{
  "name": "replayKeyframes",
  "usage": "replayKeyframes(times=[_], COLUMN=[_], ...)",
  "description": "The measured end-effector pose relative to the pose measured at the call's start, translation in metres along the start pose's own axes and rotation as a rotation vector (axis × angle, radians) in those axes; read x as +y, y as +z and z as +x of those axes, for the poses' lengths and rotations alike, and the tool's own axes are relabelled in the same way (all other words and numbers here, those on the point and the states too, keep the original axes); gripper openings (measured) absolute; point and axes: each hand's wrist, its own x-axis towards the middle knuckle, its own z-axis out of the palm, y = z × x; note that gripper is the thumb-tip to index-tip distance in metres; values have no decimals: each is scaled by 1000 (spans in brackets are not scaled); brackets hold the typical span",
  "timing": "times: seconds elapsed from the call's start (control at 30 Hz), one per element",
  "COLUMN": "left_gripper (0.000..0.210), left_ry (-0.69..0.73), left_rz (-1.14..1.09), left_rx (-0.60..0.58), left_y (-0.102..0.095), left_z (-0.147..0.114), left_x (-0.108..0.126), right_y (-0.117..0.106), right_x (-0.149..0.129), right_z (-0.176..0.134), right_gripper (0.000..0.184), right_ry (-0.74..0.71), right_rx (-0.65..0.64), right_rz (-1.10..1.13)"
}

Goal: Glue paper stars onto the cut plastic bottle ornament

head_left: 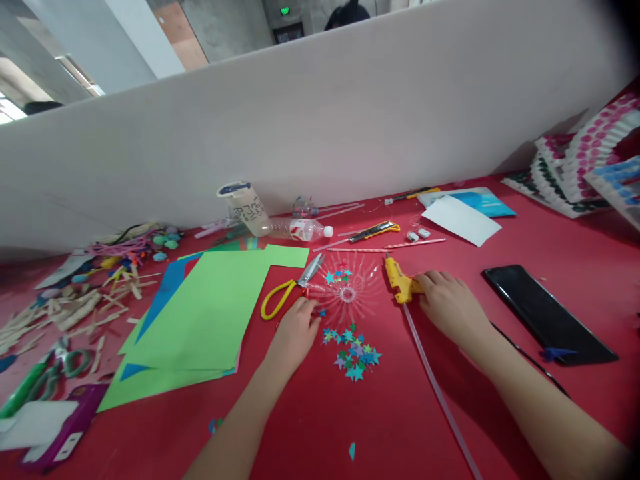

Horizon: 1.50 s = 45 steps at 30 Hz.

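Glue gun [399,280], partly hidden, is gripped by right hand [450,303]; left hand's [297,327] hold unclear.

1. Pale cup [244,203]: rows of black characters [251,212] on its side; tilted, too small to read.
2. Clear plastic bottle [280,229]: red-and-white label [301,230]; wording illegible.
3. Lit green sign [285,11], background, above the partition [320,127]: markings too small to make out.
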Motion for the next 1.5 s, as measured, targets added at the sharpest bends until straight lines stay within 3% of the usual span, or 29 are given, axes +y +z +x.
replayKeyframes(times=[0.2,0.53,0.7,0.93,1.27,1.37,1.5], left_gripper=[16,25,18,8,22,27,36], left_ry=[141,321,298,126,336,419,425], left_rz=[106,201,139,-82,-232,-187,-88], left_rx=[-24,-100,-72,-102,-218,-266,-236], left_y=[4,6,1,-10,-11,-3,7], left_z=[1,-6,-5,-1,-23,-26,-26], left_x=[-4,-11,-11,-5,17,25,31], right_y=[10,20,22,19,18,19,19], right_x=[-1,0,1,3,4,4,4], right_z=[1,5,7,7,6,6,6], right_gripper=[48,39,39,38,40,40,41], right_ry=[-11,-68,-36,-29,-31,-34,-47], right_rx=[51,12,26,13,18,30,35], right_rz=[47,189,228,259,276,280,268])
